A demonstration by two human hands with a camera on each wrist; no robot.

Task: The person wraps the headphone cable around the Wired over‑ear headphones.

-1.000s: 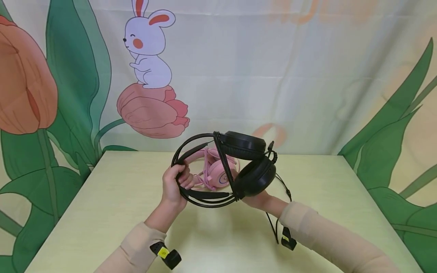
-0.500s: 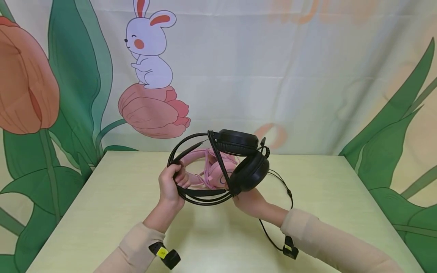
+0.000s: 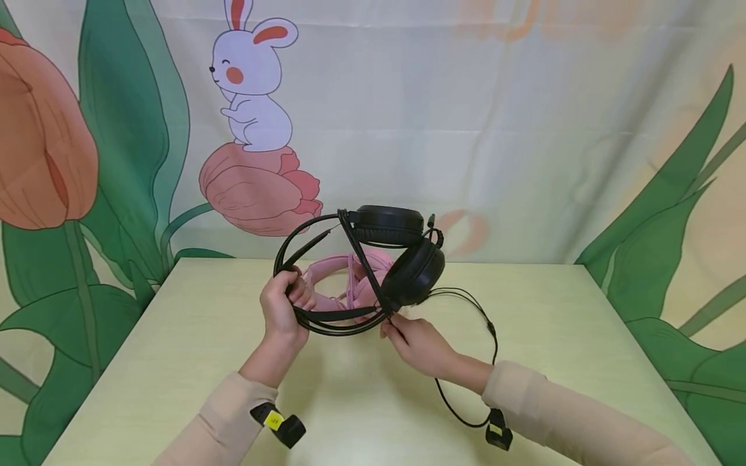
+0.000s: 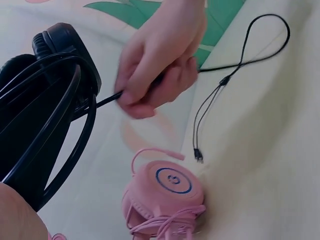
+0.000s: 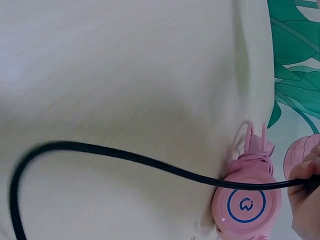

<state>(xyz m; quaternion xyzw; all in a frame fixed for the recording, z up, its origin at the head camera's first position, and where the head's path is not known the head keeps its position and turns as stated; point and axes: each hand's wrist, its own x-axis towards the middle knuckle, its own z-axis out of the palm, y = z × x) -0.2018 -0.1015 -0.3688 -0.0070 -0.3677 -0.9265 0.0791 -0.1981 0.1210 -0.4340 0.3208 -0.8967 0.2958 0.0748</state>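
Observation:
My left hand [image 3: 284, 312] grips the headband of a black headset [image 3: 415, 272], which is held up above the table with its ear cups towards the right. Several loops of its black cable [image 4: 67, 165] run along the band and across the cups. My right hand [image 3: 425, 346] pinches the cable just below the lower ear cup; in the left wrist view the cable passes through its curled fingers. A loose stretch of cable [image 3: 447, 401] hangs down past the right wrist, and its split end with small plugs [image 4: 198, 155] shows in the left wrist view.
Pink headphones [image 4: 160, 195] with their pink cord wound round them lie on the table [image 3: 175, 362] behind the black headset, partly hidden by it. A printed curtain [image 3: 408, 129] hangs at the table's far edge. Small black devices sit on both wrists.
The black headset and my left hand have shifted left and slightly up. My right hand has come out from behind the ear cup and now pinches the cable below it.

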